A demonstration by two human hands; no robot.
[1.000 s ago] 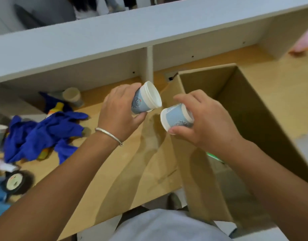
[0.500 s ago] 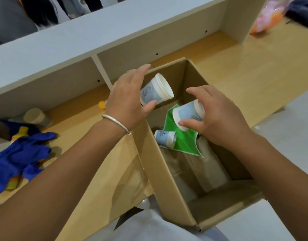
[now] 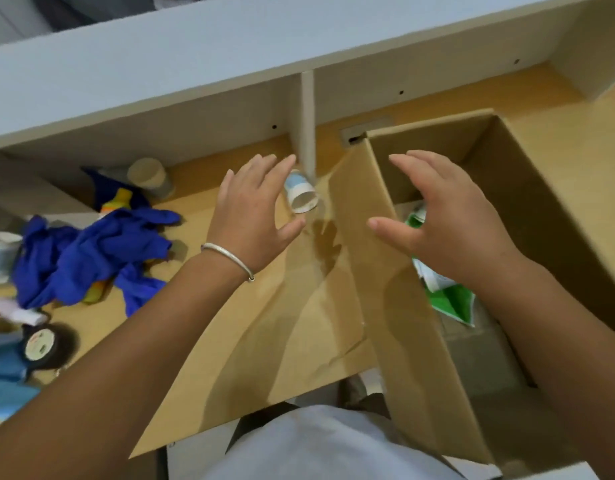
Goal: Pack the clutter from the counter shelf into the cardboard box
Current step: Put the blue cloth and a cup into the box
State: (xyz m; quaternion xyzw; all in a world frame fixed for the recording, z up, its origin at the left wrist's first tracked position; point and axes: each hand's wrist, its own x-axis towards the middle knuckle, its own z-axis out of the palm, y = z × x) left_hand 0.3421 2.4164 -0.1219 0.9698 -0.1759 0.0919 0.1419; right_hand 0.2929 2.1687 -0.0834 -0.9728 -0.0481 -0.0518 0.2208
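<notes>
**Both hands spread, one cup by the left fingers**

Nearest you, the left flap [image 3: 264, 341] of the cardboard box [image 3: 413, 341] lies flat toward 7 o'clock, the open box standing at 3 o'clock. Your left hand [image 3: 254, 216] is spread wide above the flap, pinching nothing; a small blue-and-white paper cup [image 3: 301, 195] sits just beside its fingers, mouth toward you, and you cannot tell whether they touch. Your right hand [image 3: 448, 220] is spread over the box's mouth, empty, with a green packet [image 3: 451, 299] in the box under it. Out at 9 o'clock on the shelf [image 3: 202, 188] lie a blue cloth [image 3: 91, 254], a tape roll [image 3: 39, 344] and a tan cup [image 3: 150, 176].
</notes>
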